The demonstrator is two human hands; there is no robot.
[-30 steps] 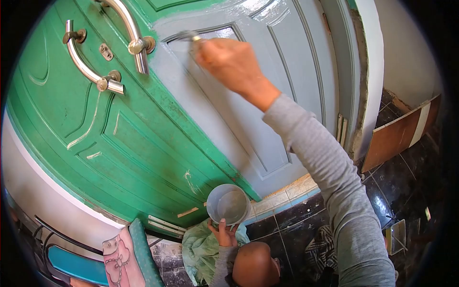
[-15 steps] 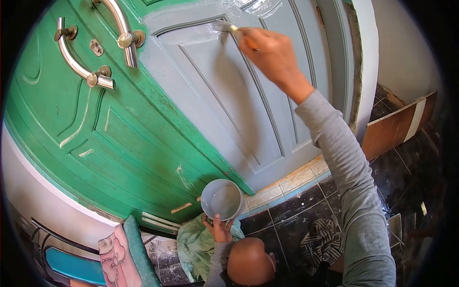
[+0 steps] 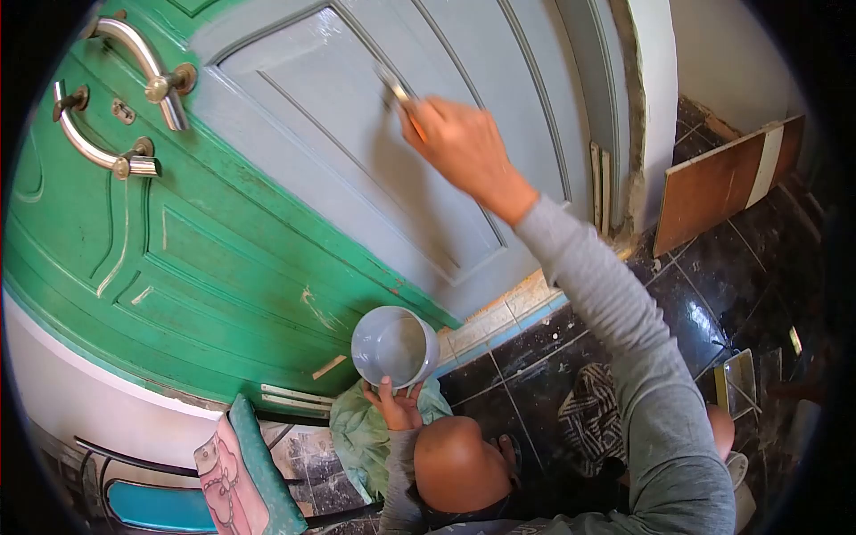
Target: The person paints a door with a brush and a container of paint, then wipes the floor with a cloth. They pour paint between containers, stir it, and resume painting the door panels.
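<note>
My right hand (image 3: pixel 468 152) is closed round the handle of a paintbrush (image 3: pixel 395 87). The bristles are at the moulding of the grey-painted door panel (image 3: pixel 357 178), which looks wet near its top. Low down, my left hand (image 3: pixel 395 406) holds a round plastic tub (image 3: pixel 394 346) from below and the side, its open top facing me. Some grey paint coats the inside of the tub. Left of the grey panel, the door leaf (image 3: pixel 223 259) is green, with two curved metal handles (image 3: pixel 143 53).
A green cloth (image 3: pixel 357 446) lies below the tub. Cushions (image 3: pixel 236 473) rest on a chair at lower left. On the dark tiled floor (image 3: pixel 695 294) are a striped cloth (image 3: pixel 593 419) and a tray (image 3: pixel 738 383). A brown board (image 3: pixel 713 192) leans at right.
My right hand and the brush have moved down along the panel's moulding. The view has shifted, and the tub in my left hand appears slightly higher and further left.
</note>
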